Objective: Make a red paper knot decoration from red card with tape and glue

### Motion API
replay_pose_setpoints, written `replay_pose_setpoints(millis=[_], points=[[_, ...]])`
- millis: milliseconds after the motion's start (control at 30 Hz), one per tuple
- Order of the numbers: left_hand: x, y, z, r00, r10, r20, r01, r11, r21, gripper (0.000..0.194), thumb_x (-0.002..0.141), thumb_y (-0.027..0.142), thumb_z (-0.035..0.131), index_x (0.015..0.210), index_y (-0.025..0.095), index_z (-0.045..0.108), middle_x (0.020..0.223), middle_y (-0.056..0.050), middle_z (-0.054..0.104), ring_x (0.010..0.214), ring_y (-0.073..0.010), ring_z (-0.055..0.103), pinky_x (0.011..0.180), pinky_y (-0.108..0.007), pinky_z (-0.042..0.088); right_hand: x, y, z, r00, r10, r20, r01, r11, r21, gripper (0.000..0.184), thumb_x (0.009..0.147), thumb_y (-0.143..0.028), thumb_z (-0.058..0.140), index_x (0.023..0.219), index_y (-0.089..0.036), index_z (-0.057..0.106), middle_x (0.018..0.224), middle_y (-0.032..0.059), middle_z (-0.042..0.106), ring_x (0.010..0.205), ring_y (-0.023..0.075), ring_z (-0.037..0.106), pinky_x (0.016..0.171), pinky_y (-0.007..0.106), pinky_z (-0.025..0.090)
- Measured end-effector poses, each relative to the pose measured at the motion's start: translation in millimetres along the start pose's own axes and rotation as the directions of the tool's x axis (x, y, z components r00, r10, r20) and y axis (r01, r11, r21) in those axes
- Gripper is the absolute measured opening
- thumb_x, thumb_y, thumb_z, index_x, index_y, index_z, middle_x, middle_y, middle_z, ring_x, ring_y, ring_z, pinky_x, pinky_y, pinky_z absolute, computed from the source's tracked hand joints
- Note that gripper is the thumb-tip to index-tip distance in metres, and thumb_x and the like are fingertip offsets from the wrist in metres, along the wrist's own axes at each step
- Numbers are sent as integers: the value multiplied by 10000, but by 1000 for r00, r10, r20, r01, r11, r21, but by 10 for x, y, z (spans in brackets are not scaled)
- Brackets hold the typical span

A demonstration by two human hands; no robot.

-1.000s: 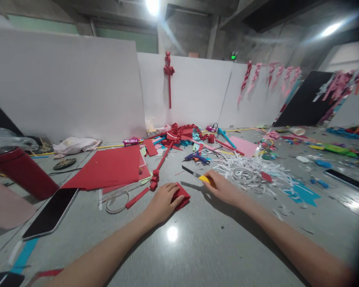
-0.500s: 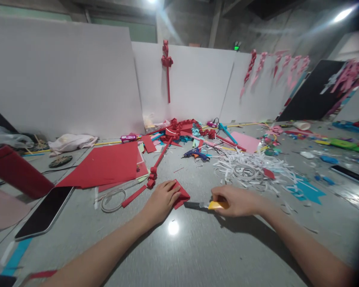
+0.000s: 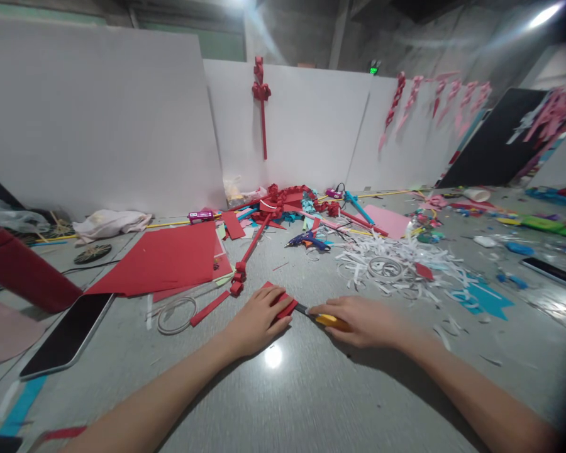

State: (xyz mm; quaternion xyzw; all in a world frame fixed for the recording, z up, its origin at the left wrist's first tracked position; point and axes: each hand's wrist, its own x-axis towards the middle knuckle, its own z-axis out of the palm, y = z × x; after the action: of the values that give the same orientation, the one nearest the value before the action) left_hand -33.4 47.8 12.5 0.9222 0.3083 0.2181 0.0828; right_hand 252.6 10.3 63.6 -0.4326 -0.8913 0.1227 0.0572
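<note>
My left hand [image 3: 260,319] lies on a small piece of folded red paper [image 3: 290,306], its fingers apart and pressing it to the grey surface. Much of that paper is hidden under the fingers. My right hand [image 3: 358,321] is closed around a yellow-handled utility knife [image 3: 332,322]. Its dark blade points left, and the tip reaches the right edge of the paper; whether it is inside a fold I cannot tell. Left of my left hand lies a red paper strip with curled loops [image 3: 238,280].
Red sheets [image 3: 165,261] and a phone [image 3: 68,336] lie on the left, near a coil of tape or wire [image 3: 176,316]. A blue glue gun [image 3: 309,240] rests ahead. Shredded white paper [image 3: 405,261] spreads to the right. White panels [image 3: 302,126] stand behind.
My right hand has shifted left with the knife and turned, its fingers now extended along the handle. The red paper has rotated a little under my left hand, whose thumb has spread downward.
</note>
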Motion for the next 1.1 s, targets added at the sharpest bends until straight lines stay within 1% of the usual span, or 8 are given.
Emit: replay_pose_setpoints(millis=[133, 267, 367, 467, 633, 733, 900, 1100], points=[[16, 58, -49, 1000, 11, 15, -11, 1000, 18, 397, 1023, 362, 509, 1397, 252, 586, 1387, -119, 580, 1336, -292, 490, 1149, -505, 409, 24, 22, 76, 998, -51, 33, 54, 994, -96, 447, 985, -304, 519, 1422, -348, 604, 914, 58, 700, 762, 184, 643, 623, 270, 320], [16, 73, -42, 1000, 22, -10, -22, 1000, 12, 394, 1021, 275, 466, 1397, 263, 583, 1384, -109, 583, 1372, -291, 466, 1180, -514, 381, 2, 93, 27, 995, -64, 78, 71, 993, -91, 461, 955, -286, 550, 1406, -340, 630, 843, 41, 674, 663, 150, 590, 586, 266, 265], [10, 68, -31, 1000, 23, -12, -23, 1000, 3, 406, 1001, 289, 501, 1398, 271, 582, 1372, -108, 589, 1383, -309, 460, 1192, -538, 361, -8, 130, -11, 993, -73, 97, 81, 993, -82, 472, 945, -277, 562, 1409, -333, 631, 849, 45, 679, 659, 147, 586, 590, 266, 270], [10, 60, -29, 1000, 29, 5, -29, 1000, 1, 405, 995, 307, 514, 1393, 269, 583, 1368, -113, 584, 1391, -320, 449, 1192, -547, 357, 20, 119, 35, 994, -87, 64, 94, 990, -107, 451, 972, -276, 532, 1409, -327, 629, 832, 47, 675, 652, 147, 580, 588, 270, 264], [17, 51, -12, 999, 36, 27, -36, 999, 15, 383, 1026, 282, 447, 1384, 257, 583, 1319, -111, 596, 1353, -296, 471, 1203, -539, 342, 99, 69, 133, 996, -91, 18, 93, 983, -161, 443, 1006, -275, 489, 1431, -324, 605, 822, 49, 676, 659, 153, 578, 584, 273, 243], [14, 51, -2, 999, 36, 23, -36, 999, 22, 400, 1035, 252, 412, 1403, 250, 570, 1341, -111, 588, 1377, -292, 449, 1215, -541, 324, 106, 91, 72, 995, -93, 42, 98, 987, -130, 443, 996, -276, 505, 1423, -325, 615, 833, 47, 679, 658, 148, 583, 591, 267, 262], [6, 56, -14, 999, 39, 26, -39, 999, 15, 394, 1032, 255, 420, 1393, 258, 578, 1330, -105, 589, 1378, -287, 448, 1214, -536, 326, 75, 169, -51, 988, -108, 113, 122, 985, -119, 472, 996, -272, 508, 1456, -352, 583, 857, 47, 691, 682, 153, 599, 608, 261, 289], [3, 27, 24, 999, 53, 7, -53, 999, -4, 409, 1022, 253, 433, 1406, 251, 577, 1355, -113, 585, 1388, -297, 433, 1205, -547, 330, 165, 160, 23, 989, -128, 72, 141, 967, -213, 482, 1013, -267, 489, 1483, -352, 554, 857, 55, 678, 731, 170, 604, 647, 270, 298]])
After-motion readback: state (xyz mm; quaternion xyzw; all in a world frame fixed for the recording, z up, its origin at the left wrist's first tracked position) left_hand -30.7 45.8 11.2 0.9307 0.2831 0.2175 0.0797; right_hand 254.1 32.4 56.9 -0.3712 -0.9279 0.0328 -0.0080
